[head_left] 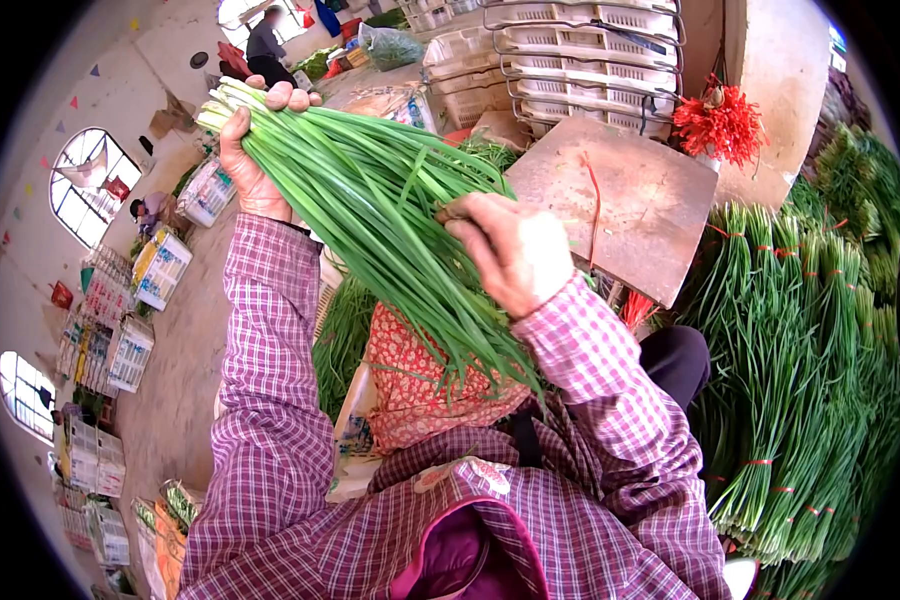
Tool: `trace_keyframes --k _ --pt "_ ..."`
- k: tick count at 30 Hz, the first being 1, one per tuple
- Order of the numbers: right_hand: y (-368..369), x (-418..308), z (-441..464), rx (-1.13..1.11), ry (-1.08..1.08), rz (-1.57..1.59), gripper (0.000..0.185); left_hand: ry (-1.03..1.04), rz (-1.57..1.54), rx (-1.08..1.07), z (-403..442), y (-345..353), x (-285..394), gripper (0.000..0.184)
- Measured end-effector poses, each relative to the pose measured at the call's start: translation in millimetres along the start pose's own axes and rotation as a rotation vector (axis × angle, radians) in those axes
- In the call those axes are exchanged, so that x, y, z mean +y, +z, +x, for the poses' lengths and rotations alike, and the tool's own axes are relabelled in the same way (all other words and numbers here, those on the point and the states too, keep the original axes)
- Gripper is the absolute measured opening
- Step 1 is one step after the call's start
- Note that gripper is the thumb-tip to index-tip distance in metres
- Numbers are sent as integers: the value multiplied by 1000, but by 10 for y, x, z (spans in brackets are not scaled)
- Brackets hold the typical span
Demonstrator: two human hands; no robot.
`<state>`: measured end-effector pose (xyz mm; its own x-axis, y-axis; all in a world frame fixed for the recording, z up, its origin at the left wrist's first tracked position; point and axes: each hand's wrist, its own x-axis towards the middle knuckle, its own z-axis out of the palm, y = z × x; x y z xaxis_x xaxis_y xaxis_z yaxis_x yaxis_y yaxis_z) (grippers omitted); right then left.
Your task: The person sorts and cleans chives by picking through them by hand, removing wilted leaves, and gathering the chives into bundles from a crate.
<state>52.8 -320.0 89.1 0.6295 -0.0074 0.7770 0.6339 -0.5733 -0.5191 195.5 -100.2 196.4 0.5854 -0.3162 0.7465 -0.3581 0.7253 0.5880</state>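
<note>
My left hand (256, 182) is wrapped round the pale stem ends of a thick bunch of garlic chives (370, 200), raised at the upper left. The long green leaves slant down to the right across my lap. At the bunch's right side, my right hand (515, 250) has its fingers curled and closed on some of the leaves; the fingertips are partly hidden. More loose chives (348, 335) lie below the bunch, beside a red flowered cloth (400, 400) on my lap.
A worn board (650, 200) with a red tie (595, 200) on it stands ahead. Red ties (720, 125) hang beside stacked white crates (590, 65). Tied chive bunches (790, 380) are piled at my right. A person (265, 48) is in the background.
</note>
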Motion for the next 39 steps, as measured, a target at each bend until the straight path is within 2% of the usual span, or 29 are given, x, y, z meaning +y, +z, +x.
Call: trace_keyframes --k 2,5,6,13,16,21,22,25,27,28,29,31,33,34,35,36,39 --pt "154 36 8 1 90 -61 15 -9 -14 -10 -10 25 -22 40" --pt "308 133 68 131 89 -53 20 -21 -31 -17 -25 75 -37 40" --pt "310 109 105 104 109 -38 22 -25 -19 -21 -28 100 -40 40" --pt "287 49 305 165 12 -96 16 -63 -52 -43 27 94 -10 39" --pt "113 35 405 73 -7 -116 14 -120 61 -101 81 6 44 33" --pt "-207 47 525 -78 -66 -224 15 -143 128 -105 139 -43 46 36" --pt "-284 72 528 -166 20 -319 15 -94 174 -83 180 -106 86 36" --pt "-591 397 260 -392 145 -308 22 22 247 55 301 -346 358 39" --pt "-631 660 -37 -379 82 -318 28 39 185 52 337 -431 588 40" --pt "-629 715 -104 -497 206 -439 29 61 178 27 339 -410 651 38" --pt "-629 728 -187 -493 275 -417 30 84 175 3 340 -389 718 37" --pt "-518 777 -314 -409 268 -477 24 74 143 36 338 -319 841 34" --pt "-398 736 -360 -258 153 -251 19 61 95 44 337 -294 888 33" --pt "-389 631 -328 -293 174 -128 19 56 99 42 343 -316 915 33" --pt "-329 555 -292 -225 110 -1 16 29 41 -5 345 -338 938 32" --pt "-281 484 -271 -202 94 32 16 2 -20 -50 348 -367 947 30" --pt "-136 268 -294 -162 107 177 18 17 -54 -12 297 -305 875 35"
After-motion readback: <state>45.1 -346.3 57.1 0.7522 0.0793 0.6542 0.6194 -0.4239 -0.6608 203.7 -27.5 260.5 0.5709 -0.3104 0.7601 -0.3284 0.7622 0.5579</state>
